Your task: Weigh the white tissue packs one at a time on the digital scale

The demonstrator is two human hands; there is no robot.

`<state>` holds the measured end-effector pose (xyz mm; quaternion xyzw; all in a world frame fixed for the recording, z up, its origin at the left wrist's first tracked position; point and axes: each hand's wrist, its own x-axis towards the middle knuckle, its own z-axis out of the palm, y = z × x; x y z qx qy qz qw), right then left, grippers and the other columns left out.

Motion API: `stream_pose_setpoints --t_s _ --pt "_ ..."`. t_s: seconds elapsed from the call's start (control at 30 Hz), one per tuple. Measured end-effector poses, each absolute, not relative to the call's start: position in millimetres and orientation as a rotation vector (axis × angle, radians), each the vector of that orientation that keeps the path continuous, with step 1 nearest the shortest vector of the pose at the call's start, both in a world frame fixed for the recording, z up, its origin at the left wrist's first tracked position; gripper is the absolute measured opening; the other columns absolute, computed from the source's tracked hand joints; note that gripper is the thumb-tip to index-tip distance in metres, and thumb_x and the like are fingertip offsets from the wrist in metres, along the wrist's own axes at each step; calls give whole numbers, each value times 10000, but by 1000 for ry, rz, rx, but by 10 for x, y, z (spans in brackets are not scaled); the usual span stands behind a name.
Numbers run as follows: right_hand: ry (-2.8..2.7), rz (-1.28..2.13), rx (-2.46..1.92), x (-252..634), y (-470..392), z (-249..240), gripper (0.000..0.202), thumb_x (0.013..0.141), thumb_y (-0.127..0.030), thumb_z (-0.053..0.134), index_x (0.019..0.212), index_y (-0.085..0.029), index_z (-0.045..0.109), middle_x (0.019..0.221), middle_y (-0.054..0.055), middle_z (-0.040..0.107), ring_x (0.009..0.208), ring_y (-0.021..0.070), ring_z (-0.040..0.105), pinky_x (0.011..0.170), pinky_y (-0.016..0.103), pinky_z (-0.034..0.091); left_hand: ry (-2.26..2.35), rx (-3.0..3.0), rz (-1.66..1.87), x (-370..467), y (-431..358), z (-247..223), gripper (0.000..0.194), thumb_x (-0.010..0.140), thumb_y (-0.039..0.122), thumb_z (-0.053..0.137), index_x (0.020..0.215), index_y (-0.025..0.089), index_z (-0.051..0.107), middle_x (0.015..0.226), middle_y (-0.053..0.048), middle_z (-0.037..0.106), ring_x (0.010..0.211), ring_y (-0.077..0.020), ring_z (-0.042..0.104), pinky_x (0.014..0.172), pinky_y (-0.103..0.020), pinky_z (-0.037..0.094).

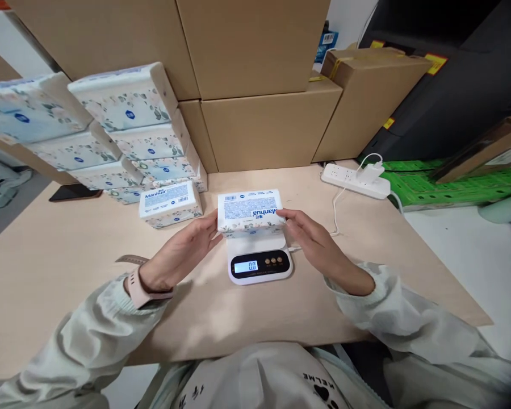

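Observation:
Between my two hands is a tissue pack [250,211] with blue print, its lettering upside down to me. My left hand [187,250] presses its left end, and my right hand [313,238] grips the right end, fingers on the top edge. Under and in front of the pack is a white digital scale [262,270]; its lit display reads 0.0. The pack covers the scale's rear part. Just left of it, another tissue pack [170,205] lies on the table [204,324].
Stacked tissue packs [130,113] rise at the left, beside a dark phone [74,193]. Large cardboard boxes [268,133] wall off the back. A white power strip [355,180] with a plugged-in charger lies at the right, its cable running toward the scale. Green boxes [426,184] are beyond.

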<state>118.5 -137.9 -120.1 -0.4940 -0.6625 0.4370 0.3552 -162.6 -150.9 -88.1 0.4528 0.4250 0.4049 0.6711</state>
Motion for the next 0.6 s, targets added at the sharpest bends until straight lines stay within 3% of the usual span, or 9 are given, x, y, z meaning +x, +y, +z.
stream_pose_setpoints --t_s 0.13,0.33,0.6 --pt "-1550 811 -1212 1284 -1358 -1424 413 1030 -558 502 1311 -295 654 1352 73 703 1219 249 657 1096 496 497 1097 1072 1092 -1781 -1612 -1053 509 970 582 577 1375 296 692 1588 -48 543 1544 -340 411 1283 -592 315" --pt "-1233 440 -1187 1406 -1289 -1790 364 1042 -486 491 1231 -230 668 981 51 714 803 173 634 778 370 541 1285 1175 1572 -1893 -1815 -1670 384 1012 498 568 1255 243 721 1371 -101 694 1315 -292 630 1137 -485 475" --pt "-1265 408 -1216 1390 -1271 -1819 375 1034 -487 460 1220 -237 669 984 62 708 763 185 606 759 395 530 1245 1072 1549 -1901 -1843 -1789 410 979 523 578 1237 238 718 1349 -109 704 1307 -293 631 1102 -464 511"
